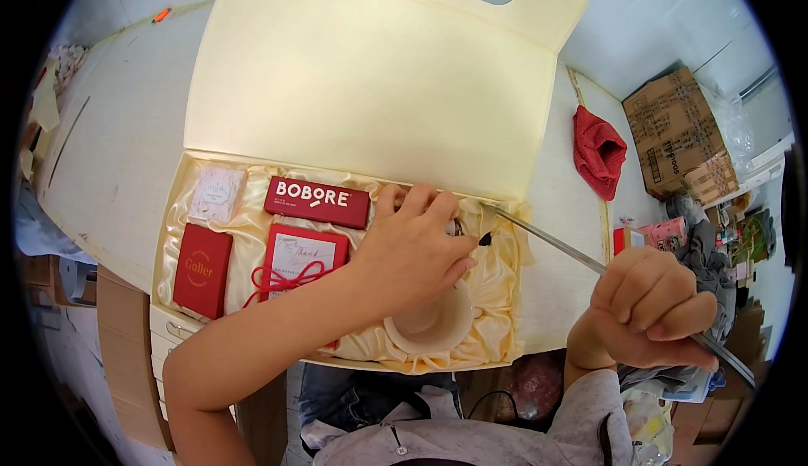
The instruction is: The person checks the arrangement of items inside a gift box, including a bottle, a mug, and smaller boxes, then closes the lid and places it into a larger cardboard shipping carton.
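Note:
A cream gift box (521, 277) lined with pale yellow satin stands open before me. My left hand (420, 232) reaches into its right half, fingers bent over a partly hidden item above a cream cup (429, 327); whether it grips that item I cannot tell. My right hand (653, 308) is closed around a long thin metal rod (549, 239), whose far tip meets the box's back right edge. In the box also lie a dark red Bobore box (317, 202), a red Galler box (202, 270), a small pale patterned box (216, 193) and a red box tied with cord (306, 245).
The raised lid (372, 87) stands behind the box. On the table's right are a crumpled red cloth (598, 150) and a cardboard carton (678, 135). An orange tool (161, 15) lies at the back left. Stacked cream boxes (165, 340) stand below the table's front left.

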### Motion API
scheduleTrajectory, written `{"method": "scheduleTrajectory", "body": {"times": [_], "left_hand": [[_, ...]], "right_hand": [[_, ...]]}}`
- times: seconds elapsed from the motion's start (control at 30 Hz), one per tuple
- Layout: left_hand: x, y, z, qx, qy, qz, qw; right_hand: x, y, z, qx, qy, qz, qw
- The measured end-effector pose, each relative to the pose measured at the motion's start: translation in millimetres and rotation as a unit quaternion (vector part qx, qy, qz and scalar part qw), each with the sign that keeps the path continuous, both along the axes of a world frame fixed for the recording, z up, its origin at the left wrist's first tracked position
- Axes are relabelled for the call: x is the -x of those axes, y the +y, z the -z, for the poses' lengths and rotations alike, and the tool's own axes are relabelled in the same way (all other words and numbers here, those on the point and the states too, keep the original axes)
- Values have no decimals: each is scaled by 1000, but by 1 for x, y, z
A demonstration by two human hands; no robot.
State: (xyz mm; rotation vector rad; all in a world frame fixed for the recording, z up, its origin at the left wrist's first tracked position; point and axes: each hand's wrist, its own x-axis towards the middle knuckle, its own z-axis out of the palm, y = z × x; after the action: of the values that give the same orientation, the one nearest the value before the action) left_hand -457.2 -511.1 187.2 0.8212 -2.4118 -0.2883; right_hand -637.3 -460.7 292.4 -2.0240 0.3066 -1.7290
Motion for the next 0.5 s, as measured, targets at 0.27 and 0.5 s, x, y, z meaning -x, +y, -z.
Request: {"method": "scheduleTrajectory", "body": {"times": [0.27, 0.5], "left_hand": [[-1, 3, -2, -14, -3, -4, 1000], [3, 4, -1, 22, 16, -49, 998]], "right_hand": [[-4, -36, -8, -117, -16, -46, 992], [-23, -75, -12, -277, 9, 32, 960]]}}
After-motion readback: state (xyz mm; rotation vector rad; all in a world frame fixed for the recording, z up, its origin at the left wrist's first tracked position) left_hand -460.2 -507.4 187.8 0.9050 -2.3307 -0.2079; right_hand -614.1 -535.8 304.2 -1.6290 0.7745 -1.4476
